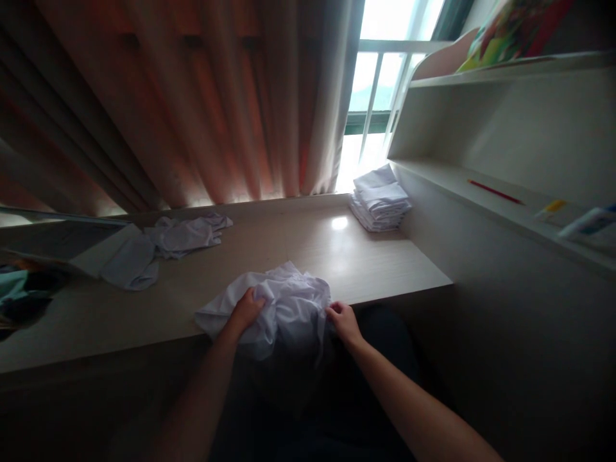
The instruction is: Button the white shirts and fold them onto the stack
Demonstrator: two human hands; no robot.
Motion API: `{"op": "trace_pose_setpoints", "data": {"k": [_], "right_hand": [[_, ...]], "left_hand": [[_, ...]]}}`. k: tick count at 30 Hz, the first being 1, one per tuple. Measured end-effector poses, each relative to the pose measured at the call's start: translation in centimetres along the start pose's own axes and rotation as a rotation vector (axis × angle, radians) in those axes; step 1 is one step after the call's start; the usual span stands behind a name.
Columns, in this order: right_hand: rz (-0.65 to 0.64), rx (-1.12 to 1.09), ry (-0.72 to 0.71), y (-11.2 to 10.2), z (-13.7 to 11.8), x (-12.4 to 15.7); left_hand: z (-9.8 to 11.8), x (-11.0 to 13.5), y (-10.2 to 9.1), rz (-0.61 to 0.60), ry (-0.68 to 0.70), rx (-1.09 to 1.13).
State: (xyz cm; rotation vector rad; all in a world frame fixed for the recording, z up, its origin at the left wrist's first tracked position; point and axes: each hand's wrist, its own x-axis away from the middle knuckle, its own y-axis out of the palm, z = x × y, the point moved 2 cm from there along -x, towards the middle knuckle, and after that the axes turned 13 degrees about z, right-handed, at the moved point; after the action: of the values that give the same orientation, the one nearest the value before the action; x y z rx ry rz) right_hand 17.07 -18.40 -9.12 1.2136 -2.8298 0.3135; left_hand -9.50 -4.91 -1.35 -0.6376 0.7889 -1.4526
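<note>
A crumpled white garment [283, 301] lies at the front edge of the wooden desk [298, 247] and hangs partly over it. My left hand [246, 309] is closed on a bunch of its fabric on the left side. My right hand [342, 319] pinches the cloth's right edge just past the desk's front edge.
A neat stack of folded white cloths [380, 199] sits at the back right by the window. Loose crumpled white cloths [166, 244] lie at the back left. A shelf unit [505, 186] with a red pencil [495, 192] stands on the right. Curtains [202, 102] hang behind.
</note>
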Motion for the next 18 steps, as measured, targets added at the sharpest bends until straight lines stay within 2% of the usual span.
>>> {"op": "trace_pose_setpoints", "data": {"k": [3, 6, 8, 11, 15, 18], "right_hand": [[-0.007, -0.103, 0.046, -0.2, 0.0, 0.4], [-0.035, -0.222, 0.116, -0.7, -0.2, 0.7], [-0.086, -0.293, 0.177, -1.2, -0.7, 0.7], [-0.178, -0.372, 0.259, -2.1, -1.5, 0.4], [-0.260, -0.446, 0.322, -3.7, -2.1, 0.3], [-0.270, -0.487, 0.352, -4.5, -2.3, 0.4]], "left_hand": [[1.9, 0.0, -1.1, -0.038, 0.066, -0.056], [5.0, 0.1, -0.8, 0.031, 0.195, -0.201], [7.1, -0.1, 0.7, -0.015, 0.242, -0.207], [9.1, -1.3, 3.6, -0.145, 0.218, -0.133], [9.7, -3.4, 6.5, -0.322, 0.211, 0.000], [9.8, -4.3, 7.3, -0.413, 0.209, 0.159]]}}
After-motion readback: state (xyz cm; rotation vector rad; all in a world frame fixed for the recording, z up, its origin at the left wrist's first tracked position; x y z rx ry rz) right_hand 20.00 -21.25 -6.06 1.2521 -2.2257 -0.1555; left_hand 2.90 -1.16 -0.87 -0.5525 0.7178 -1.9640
